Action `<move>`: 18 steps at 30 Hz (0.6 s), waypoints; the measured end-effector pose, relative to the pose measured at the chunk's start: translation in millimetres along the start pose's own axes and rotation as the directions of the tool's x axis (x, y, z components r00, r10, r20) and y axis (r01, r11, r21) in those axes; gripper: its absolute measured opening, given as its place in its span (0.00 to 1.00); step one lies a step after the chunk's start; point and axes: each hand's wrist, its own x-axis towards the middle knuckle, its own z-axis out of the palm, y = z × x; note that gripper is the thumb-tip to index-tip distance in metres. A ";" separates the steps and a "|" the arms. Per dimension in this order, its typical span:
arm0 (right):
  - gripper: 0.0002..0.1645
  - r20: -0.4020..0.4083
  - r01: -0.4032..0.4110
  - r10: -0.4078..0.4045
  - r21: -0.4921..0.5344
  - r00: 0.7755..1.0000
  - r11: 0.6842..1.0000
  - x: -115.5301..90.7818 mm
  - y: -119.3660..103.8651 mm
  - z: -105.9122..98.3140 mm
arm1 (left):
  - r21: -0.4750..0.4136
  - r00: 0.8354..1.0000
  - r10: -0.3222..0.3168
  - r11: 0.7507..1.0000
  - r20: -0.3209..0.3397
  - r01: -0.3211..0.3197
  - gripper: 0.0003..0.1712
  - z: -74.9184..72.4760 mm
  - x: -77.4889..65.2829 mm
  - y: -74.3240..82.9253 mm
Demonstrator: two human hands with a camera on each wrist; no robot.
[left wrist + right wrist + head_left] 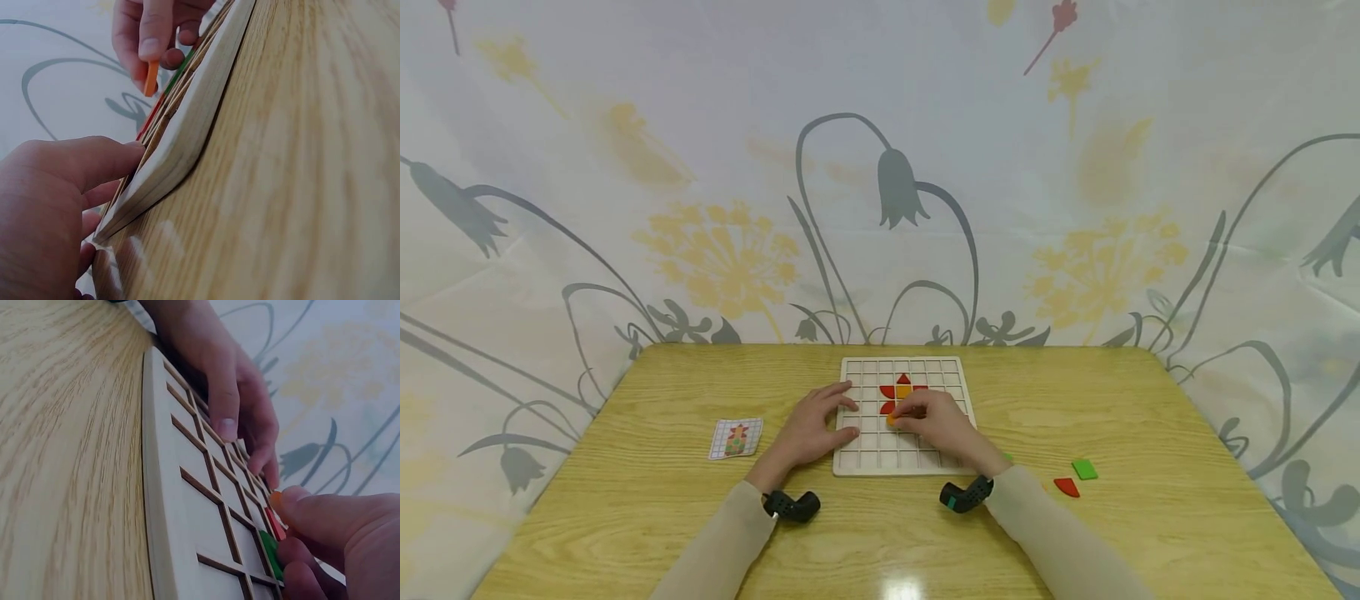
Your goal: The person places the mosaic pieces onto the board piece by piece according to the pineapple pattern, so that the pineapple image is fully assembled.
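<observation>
A white wooden grid board (867, 460) lies flat on the table. My left hand (808, 427) rests on its left edge, fingers spread and slightly bent; in the left wrist view the thumb (115, 159) touches the rim. Over the middle of the board, my right hand (943, 423) pinches a small orange tile (891, 420) between thumb and fingers. Just beyond it, red tiles (887, 407) and an orange-yellow square tile (904, 391) sit in the grid cells. A green tile (270, 555) shows under the right fingers in the right wrist view; other cells there are hidden.
To the left lies a pattern card (735, 439) with a coloured figure on a grid. Right of the board are a loose green tile (1084, 469) and a red quarter-circle tile (1067, 487); more tiles are partly hidden by the right forearm. A patterned curtain (880, 275) stands behind the table.
</observation>
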 end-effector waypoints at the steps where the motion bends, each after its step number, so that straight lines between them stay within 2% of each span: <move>1: 0.03 0.006 -0.003 0.003 -0.010 1.000 1.000 0.9 0.4 1.0 | 0.000 1.000 -0.001 1.000 0.000 0.001 0.18 -0.4 -0.2 0.4; 12: 0.05 0.000 -0.012 0.012 -0.108 1.000 0.994 0.4 -8.9 6.4 | 0.006 1.000 0.012 1.000 -0.025 -0.012 0.16 1.9 0.2 -5.2; 18: 0.06 -0.041 -0.043 0.037 -0.140 0.998 0.989 0.2 -10.1 10.1 | 0.000 1.000 -0.007 1.000 -0.002 0.007 0.16 2.3 0.8 -5.5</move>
